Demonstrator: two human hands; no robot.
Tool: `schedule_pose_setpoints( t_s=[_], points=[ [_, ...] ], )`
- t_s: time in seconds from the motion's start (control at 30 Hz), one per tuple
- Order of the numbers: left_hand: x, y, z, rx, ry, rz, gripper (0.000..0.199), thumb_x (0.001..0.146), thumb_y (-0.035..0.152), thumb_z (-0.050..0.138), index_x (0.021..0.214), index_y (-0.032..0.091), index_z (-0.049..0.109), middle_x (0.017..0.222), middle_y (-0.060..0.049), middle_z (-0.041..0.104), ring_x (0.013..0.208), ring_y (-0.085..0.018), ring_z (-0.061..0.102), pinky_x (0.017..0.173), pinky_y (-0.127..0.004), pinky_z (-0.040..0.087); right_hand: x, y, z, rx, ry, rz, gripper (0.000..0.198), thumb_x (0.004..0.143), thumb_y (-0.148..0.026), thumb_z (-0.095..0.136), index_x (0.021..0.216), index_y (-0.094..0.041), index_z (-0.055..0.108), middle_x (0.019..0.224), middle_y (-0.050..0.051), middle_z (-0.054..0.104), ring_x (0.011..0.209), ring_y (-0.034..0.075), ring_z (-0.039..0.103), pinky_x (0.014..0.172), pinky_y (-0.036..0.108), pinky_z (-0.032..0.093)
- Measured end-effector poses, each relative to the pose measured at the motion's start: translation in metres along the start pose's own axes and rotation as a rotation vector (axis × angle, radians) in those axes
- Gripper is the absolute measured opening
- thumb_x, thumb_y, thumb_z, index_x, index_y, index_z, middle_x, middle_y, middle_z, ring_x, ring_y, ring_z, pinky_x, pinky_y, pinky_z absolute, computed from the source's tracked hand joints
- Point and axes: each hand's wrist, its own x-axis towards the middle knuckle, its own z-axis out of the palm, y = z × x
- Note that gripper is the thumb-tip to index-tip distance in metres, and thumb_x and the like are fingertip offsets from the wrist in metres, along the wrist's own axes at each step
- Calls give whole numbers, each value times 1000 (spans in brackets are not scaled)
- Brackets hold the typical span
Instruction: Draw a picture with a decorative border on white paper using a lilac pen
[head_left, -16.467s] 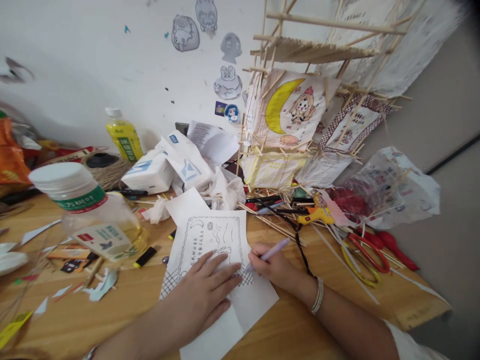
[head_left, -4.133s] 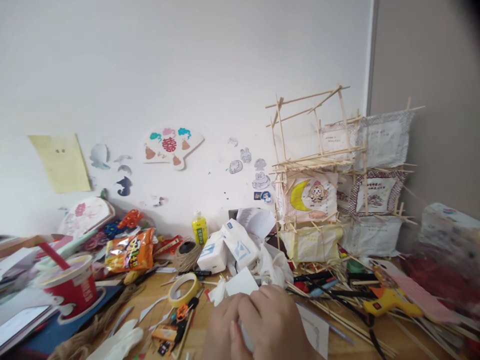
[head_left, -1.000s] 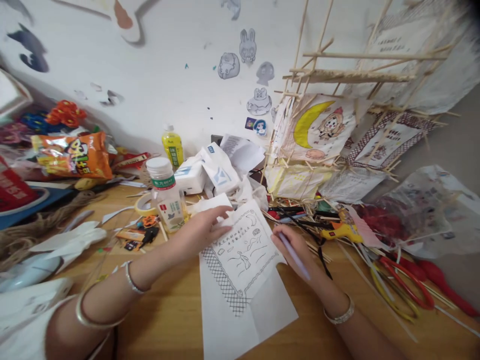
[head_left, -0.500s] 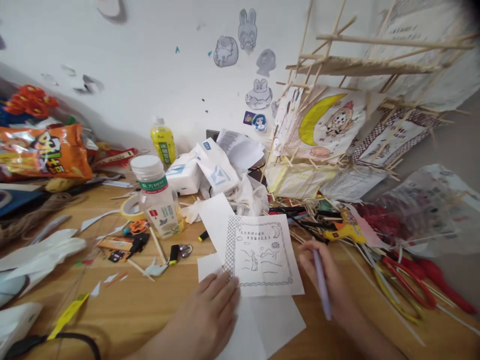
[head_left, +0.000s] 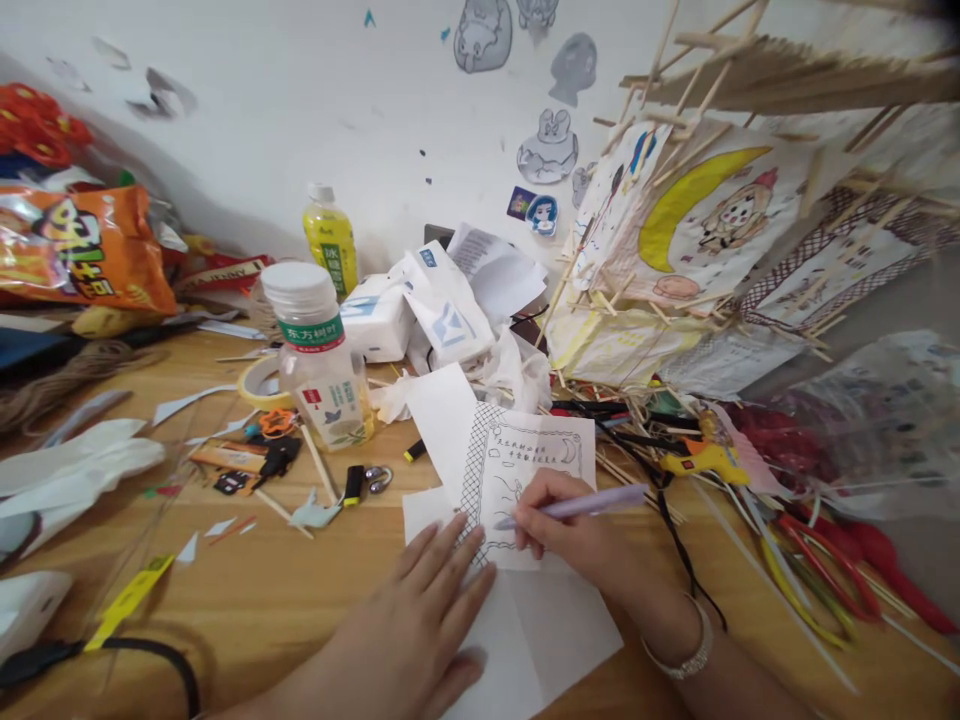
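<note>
My right hand (head_left: 559, 515) is closed around a light purple pen (head_left: 600, 502), its tip low on the left part of a drawn sheet of paper (head_left: 540, 445). The sheet bears a wavy border, a crosshatched strip, a moon and written lines; my right hand covers part of the picture. My left hand (head_left: 435, 600) lies flat with its fingers spread, fingertips on the crosshatched left edge. Under the drawing are blank white sheets (head_left: 559, 635), showing below and at the upper left.
A clear bottle with a white cap (head_left: 315, 370) stands left of the papers, near a tape roll (head_left: 262, 380). Tissue packs (head_left: 450, 305) lie behind. On the right are a stick frame with painted panels (head_left: 697, 210), a yellow glue gun (head_left: 709, 460) and red-handled scissors (head_left: 832, 565).
My right hand has moved left from beside the drawing onto it, bringing the pen's tip to the paper. My left hand's fingers are more spread. The camera view has shifted a little.
</note>
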Motion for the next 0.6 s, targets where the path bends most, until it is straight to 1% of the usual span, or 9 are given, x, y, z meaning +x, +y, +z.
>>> schedule_pose_setpoints(
  t_s=[0.1,0.17,0.27,0.37,0.5,0.57,0.6],
  points=[
    [0,1,1,30,-13,5,53,83,38,63,130,15,53,137,-21,49,125,-38,47,96,-52,45,4,12,4,-38,19,-38,31,82,-31,55,53,-20,47,49,-4,51,47,10,46,49,23,39],
    [0,1,1,60,-22,10,53,83,40,63,128,15,54,136,-22,50,123,-38,48,94,-52,46,5,19,8,-82,0,-74,35,82,-27,52,49,-21,42,47,-4,46,49,11,44,51,23,37],
    [1,1,-1,94,-29,22,53,82,41,64,127,15,55,134,-22,52,120,-39,51,91,-51,48,5,26,13,-142,-19,-99,36,81,-23,48,48,-21,34,47,-5,39,48,11,39,49,23,32],
    [1,1,-1,127,-19,27,56,81,42,65,128,14,55,134,-20,52,121,-39,50,90,-50,49,6,28,16,-194,-23,-128,37,81,-23,46,48,-22,30,47,-6,34,48,11,36,48,24,29],
    [-3,-1,3,182,26,46,54,83,44,62,129,16,54,134,-15,53,123,-35,49,92,-44,49,4,27,17,-166,-9,-138,37,83,-26,46,49,-21,33,49,-5,38,50,11,39,50,24,32],
    [-5,-5,7,207,76,88,48,88,45,57,126,17,57,133,-13,56,121,-33,51,94,-41,47,1,25,16,-125,28,-158,34,85,-28,48,52,-21,39,51,-5,44,51,11,44,53,23,36],
    [-6,-8,10,224,94,116,45,90,46,55,124,17,58,131,-12,58,119,-32,53,93,-39,47,0,24,14,-106,46,-173,31,86,-29,48,57,-21,45,53,-4,48,52,11,47,54,23,39]
  ],
)
